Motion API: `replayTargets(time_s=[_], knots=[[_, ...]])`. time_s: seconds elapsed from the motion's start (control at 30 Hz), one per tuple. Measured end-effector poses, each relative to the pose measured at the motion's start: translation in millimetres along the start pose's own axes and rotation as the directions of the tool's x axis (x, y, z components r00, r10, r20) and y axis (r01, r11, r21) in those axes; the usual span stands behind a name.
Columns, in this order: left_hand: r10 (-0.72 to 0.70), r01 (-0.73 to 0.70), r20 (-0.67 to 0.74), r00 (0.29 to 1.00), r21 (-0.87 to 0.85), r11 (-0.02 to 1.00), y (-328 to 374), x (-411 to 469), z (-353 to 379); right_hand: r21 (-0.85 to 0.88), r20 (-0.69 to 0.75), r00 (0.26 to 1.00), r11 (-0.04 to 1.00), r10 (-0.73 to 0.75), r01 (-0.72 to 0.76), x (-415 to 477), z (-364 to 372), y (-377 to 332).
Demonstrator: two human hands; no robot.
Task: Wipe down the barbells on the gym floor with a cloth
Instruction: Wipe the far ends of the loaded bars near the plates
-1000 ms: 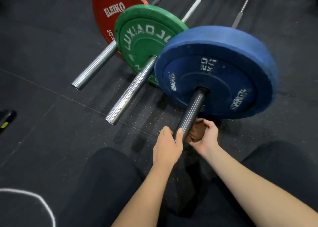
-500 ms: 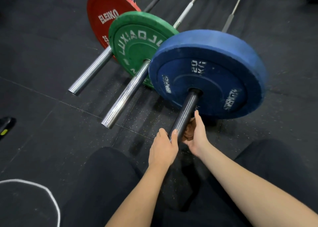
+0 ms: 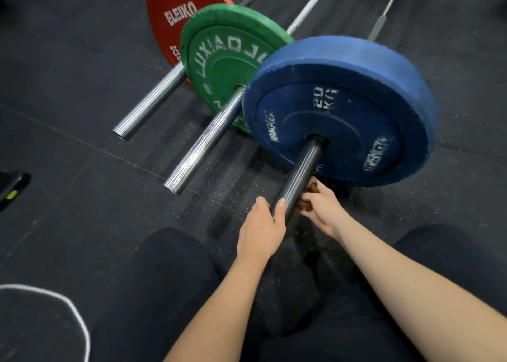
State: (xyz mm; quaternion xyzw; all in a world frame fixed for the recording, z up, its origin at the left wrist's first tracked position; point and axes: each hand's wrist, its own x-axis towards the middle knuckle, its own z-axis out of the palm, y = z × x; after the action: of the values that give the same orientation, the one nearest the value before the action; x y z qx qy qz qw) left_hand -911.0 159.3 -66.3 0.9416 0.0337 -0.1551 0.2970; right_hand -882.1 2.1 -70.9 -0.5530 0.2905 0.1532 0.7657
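Left hand: the left hand point(image 3: 260, 224) comes up on a bare forearm from the bottom centre of the frame and sits at the near end of the dark sleeve point(image 3: 299, 175).
Left fingers: clamped round the sleeve end, thumb lying up its top side, the other fingers wrapped round its left side.
Right hand: the right hand point(image 3: 323, 211) comes in on a forearm from the lower right and sits just right of the sleeve, back of the hand upward.
Right fingers: curled together and gripping the brown cloth point(image 3: 312, 186).
Cloth position: bunched between the right fingers and the right underside of the sleeve, mostly hidden; contact with the metal cannot be confirmed.
Nearest barbell: the dark sleeve runs up into the hub of the blue plate point(image 3: 343, 109) at centre right.
Other barbells: the green plate point(image 3: 227, 60) and the red plate point(image 3: 170, 13) stand behind it toward the upper left, each with a chrome sleeve pointing to the lower left.
Floor: black rubber flooring point(image 3: 68, 87), with a white curved line point(image 3: 68, 307) at lower left.
Person: legs in black at the bottom of the frame.
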Motion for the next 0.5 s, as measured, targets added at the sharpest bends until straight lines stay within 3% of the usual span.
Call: replayTargets(time_s=[0.07,0.2,0.27,0.37,0.5], knots=[[0.003,-0.003,-0.006,1.0,0.015,1.0,0,-1,-1,-0.055,0.063,0.998,0.998,-0.001,0.005,-5,-6,4],[0.008,-0.007,-0.018,1.0,0.032,0.999,2,-1,-1,-0.412,0.112,0.993,0.908,-0.035,0.078,-19,-9,20],[0.005,-0.005,-0.013,1.0,0.036,0.999,2,-1,-1,-0.429,0.088,0.992,0.896,-0.086,0.116,-18,-10,26],[0.007,-0.007,-0.002,1.0,0.042,0.999,3,-1,-2,-0.327,-0.013,0.991,0.937,-0.134,0.122,-9,-13,24],[-0.002,0.001,0.025,1.0,0.056,0.998,4,-1,-4,0.071,-0.068,0.998,0.997,0.019,-0.014,7,-24,15]])
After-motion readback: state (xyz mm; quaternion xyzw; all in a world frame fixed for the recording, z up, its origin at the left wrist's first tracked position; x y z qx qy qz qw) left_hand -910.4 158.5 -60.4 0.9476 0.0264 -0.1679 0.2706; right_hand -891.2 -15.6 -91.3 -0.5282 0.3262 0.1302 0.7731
